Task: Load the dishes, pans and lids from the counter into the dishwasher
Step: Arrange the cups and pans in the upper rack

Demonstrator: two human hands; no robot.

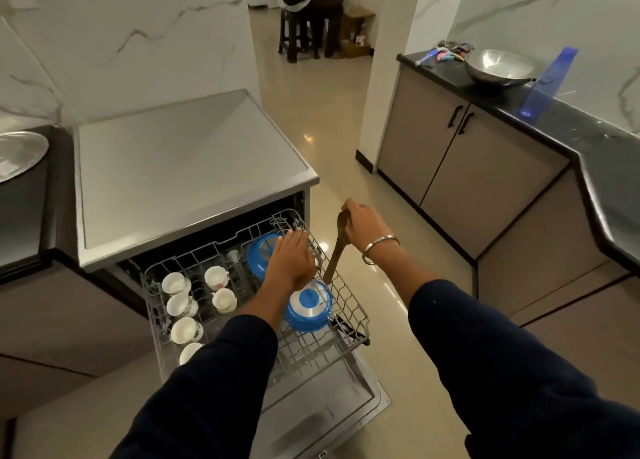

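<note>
The dishwasher's upper rack point(349, 306) is pulled out over the open door point(332, 399). Several white cups point(175, 282) stand upside down in its left half. Two blue-rimmed lids sit in the right half, one point(259, 252) at the back and one point(308, 308) nearer me. My left hand point(291, 259) lies palm down over the back lid, fingers apart, reaching to the rack's right rim. My right hand point(363, 228) grips the top of a brown wooden spoon point(336, 250), which stands nearly upright with its lower end at the rack's right edge.
A steel wok point(498, 67), a blue bottle point(547, 84) and small utensils point(443, 54) sit on the black counter at right. A steel plate point(17, 153) lies on the left counter. The dishwasher's grey top point(180, 160) is bare. A person sits on a stool point(301, 39) far back.
</note>
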